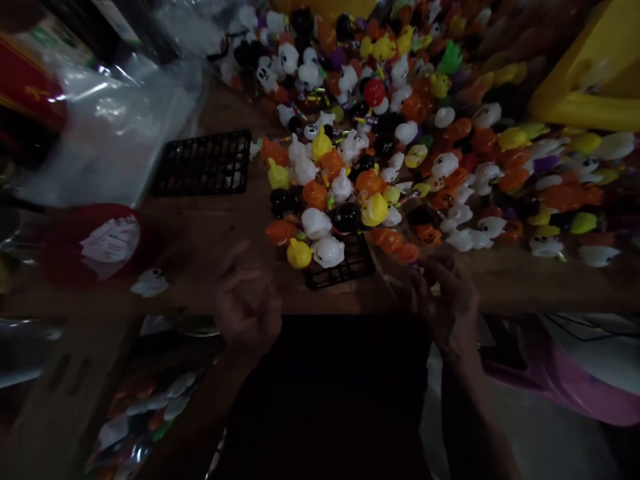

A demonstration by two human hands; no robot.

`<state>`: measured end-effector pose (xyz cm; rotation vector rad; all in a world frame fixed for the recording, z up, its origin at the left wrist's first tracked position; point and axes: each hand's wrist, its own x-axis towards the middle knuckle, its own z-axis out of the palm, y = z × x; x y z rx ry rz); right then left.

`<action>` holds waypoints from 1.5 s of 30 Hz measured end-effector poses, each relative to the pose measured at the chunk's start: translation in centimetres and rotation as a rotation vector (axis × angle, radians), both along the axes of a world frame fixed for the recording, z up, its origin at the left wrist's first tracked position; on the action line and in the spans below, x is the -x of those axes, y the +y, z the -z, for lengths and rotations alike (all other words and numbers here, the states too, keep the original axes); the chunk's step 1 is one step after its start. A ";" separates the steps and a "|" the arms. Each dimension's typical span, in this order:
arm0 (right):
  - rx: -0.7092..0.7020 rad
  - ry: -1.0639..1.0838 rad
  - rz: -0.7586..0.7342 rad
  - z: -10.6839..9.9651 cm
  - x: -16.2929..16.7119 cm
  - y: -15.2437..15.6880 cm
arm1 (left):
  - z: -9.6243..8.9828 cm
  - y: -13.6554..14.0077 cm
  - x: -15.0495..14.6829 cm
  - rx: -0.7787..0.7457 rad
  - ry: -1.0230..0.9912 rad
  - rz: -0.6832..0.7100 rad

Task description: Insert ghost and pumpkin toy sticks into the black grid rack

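My left hand (250, 303) hovers at the table's front edge, its fingers loosely curled and apart, with nothing visible in it. To the right, my right hand (447, 297) has thumb and fingers pinched together beside a small orange figure (407, 253). A bit of purple shows at the fingertips, but what they hold is too dark to make out. Between and beyond the hands, small plastic figures, including a yellow one (299, 254) and a white one (329, 252), are packed together over a black grid tray (345, 270).
Another black grid tray (203, 163) lies at the left, near clear plastic bags (120, 127). A red bowl (60, 247) holds white paper slips; a white ghost figure (150, 283) lies beside it. Many mixed figures cover the back and right, below a yellow bin (590, 73).
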<state>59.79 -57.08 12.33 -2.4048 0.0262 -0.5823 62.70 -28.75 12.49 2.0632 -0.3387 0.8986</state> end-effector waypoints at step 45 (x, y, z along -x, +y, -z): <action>-0.007 -0.041 -0.266 1.7 -1.5 12.5 | -5.6 -0.8 -4.6 -0.506 0.137 0.222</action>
